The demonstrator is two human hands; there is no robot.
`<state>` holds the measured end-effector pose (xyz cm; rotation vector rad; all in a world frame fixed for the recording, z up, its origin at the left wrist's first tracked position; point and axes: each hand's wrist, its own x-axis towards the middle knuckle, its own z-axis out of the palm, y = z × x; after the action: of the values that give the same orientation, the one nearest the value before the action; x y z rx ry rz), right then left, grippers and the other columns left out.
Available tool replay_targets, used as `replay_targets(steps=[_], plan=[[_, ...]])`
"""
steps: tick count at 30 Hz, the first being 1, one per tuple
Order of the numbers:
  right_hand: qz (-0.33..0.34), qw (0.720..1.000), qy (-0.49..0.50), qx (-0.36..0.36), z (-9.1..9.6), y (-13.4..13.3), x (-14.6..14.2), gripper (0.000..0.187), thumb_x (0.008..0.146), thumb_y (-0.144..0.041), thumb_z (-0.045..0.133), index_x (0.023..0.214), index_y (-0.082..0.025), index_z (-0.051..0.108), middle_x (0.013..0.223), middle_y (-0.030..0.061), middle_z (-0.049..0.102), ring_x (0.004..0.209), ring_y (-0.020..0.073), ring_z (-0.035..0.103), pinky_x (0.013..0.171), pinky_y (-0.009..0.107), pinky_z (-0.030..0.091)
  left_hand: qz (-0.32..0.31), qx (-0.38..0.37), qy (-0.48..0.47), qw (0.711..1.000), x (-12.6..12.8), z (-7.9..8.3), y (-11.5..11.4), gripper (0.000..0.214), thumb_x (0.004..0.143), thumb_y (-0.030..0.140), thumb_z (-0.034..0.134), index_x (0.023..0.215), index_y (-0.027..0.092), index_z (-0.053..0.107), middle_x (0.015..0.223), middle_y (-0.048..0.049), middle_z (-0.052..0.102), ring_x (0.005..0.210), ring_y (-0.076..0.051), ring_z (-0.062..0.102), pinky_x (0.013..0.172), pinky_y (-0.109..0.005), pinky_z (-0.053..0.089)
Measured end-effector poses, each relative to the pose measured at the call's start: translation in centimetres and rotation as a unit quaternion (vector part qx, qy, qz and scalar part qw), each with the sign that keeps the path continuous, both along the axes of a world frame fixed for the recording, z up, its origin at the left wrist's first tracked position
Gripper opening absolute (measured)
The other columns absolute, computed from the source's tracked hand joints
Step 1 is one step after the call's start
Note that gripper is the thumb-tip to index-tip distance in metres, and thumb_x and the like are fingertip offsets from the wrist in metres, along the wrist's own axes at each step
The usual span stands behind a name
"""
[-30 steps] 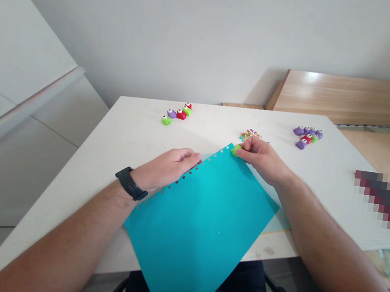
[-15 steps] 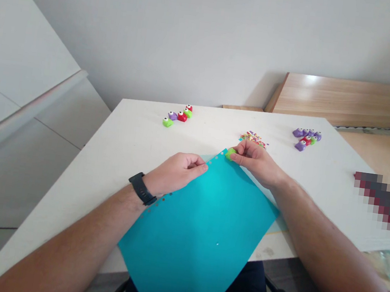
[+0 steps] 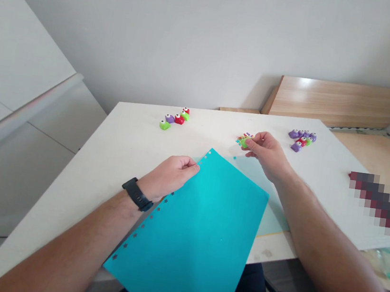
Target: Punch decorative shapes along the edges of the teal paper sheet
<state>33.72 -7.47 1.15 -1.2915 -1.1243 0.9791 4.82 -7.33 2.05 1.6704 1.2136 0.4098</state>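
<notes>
A sheet of turquoise paper [image 3: 202, 228] slants over the table's front edge, its left margin lined with small punched star-like holes. My left hand [image 3: 173, 174], with a black band at the wrist, pinches that margin near the upper corner. Off the paper, my right hand [image 3: 268, 153] has its fingers closed on a green craft punch [image 3: 244, 143]. Just behind the punch lies a small pile of colourful paper cut-outs [image 3: 240, 136], partly hidden by the hand. One tiny turquoise cut-out [image 3: 234, 158] rests on the table close to the sheet's top corner.
Several googly-eyed punches in green, purple and red [image 3: 175, 119] sit at the table's back left. Another group of mostly purple ones [image 3: 302, 138] stands at the back right. A clear mat [image 3: 277, 219] lies under the sheet on the white table [image 3: 115, 154].
My right hand has moved the green punch off the sheet's top edge, toward the cut-out pile. The paper has swung in my left hand, its right corner shifting left and up, uncovering more star holes.
</notes>
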Motion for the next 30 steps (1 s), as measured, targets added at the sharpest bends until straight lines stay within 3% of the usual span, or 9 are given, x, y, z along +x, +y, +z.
replay_targets(steps=[4,11,16,22,28,30], plan=[[-0.083,0.99,-0.113,0.01,-0.9,0.9,1.4,0.044,0.075,-0.049,0.079,0.093,-0.022,0.049,0.075,-0.0015,0.061,0.066,0.0136,0.054,0.057,0.027,0.039,-0.016,0.009,-0.002,1.0,-0.2,-0.6,0.2,0.04,0.087,0.057,0.057,0.085,0.018,0.068,0.064,0.0032,0.052,0.055,-0.012,0.043,0.05,-0.025,0.029],[-0.075,0.978,-0.197,-0.003,-1.6,1.0,2.0,0.041,0.081,-0.053,0.072,0.1,-0.022,0.053,0.081,0.0018,0.069,0.066,0.0149,0.056,0.057,0.027,0.036,-0.028,-0.003,0.016,0.999,-0.3,-0.8,0.2,0.043,0.087,0.06,0.057,0.089,0.019,0.069,0.065,0.0023,0.051,0.054,-0.013,0.043,0.047,-0.024,0.027],[-0.028,0.987,-0.16,-0.01,-1.1,0.7,1.2,0.044,0.083,-0.054,0.07,0.106,-0.023,0.05,0.092,0.0044,0.072,0.078,0.0181,0.064,0.062,0.029,0.043,-0.032,0.0,0.024,0.999,-0.2,-0.5,0.1,0.042,0.087,0.059,0.057,0.087,0.019,0.068,0.066,0.0017,0.052,0.057,-0.013,0.046,0.048,-0.023,0.029],[-0.016,0.985,-0.17,0.002,-0.9,0.4,0.9,0.04,0.085,-0.052,0.069,0.104,-0.022,0.051,0.092,0.0047,0.071,0.078,0.0167,0.062,0.061,0.028,0.044,-0.033,-0.006,0.03,0.999,-0.2,-0.4,0.0,0.042,0.087,0.059,0.057,0.087,0.018,0.069,0.066,0.0016,0.052,0.057,-0.014,0.046,0.048,-0.023,0.029],[0.107,0.988,-0.104,-0.035,-0.3,-0.4,-0.7,0.036,0.086,-0.048,0.068,0.102,-0.022,0.05,0.09,0.0045,0.067,0.087,0.021,0.067,0.062,0.031,0.053,-0.036,-0.009,0.029,0.999,-0.2,-0.7,0.1,0.042,0.087,0.059,0.056,0.089,0.019,0.069,0.067,0.0013,0.053,0.057,-0.014,0.047,0.047,-0.023,0.029],[0.098,0.988,-0.114,-0.045,-0.7,-0.3,-0.8,0.035,0.085,-0.047,0.07,0.1,-0.023,0.049,0.087,0.0041,0.066,0.085,0.0203,0.066,0.064,0.032,0.054,-0.034,-0.01,0.028,0.999,-0.2,-0.7,0.1,0.042,0.087,0.059,0.057,0.088,0.019,0.07,0.067,0.0011,0.054,0.057,-0.014,0.047,0.048,-0.023,0.029]])
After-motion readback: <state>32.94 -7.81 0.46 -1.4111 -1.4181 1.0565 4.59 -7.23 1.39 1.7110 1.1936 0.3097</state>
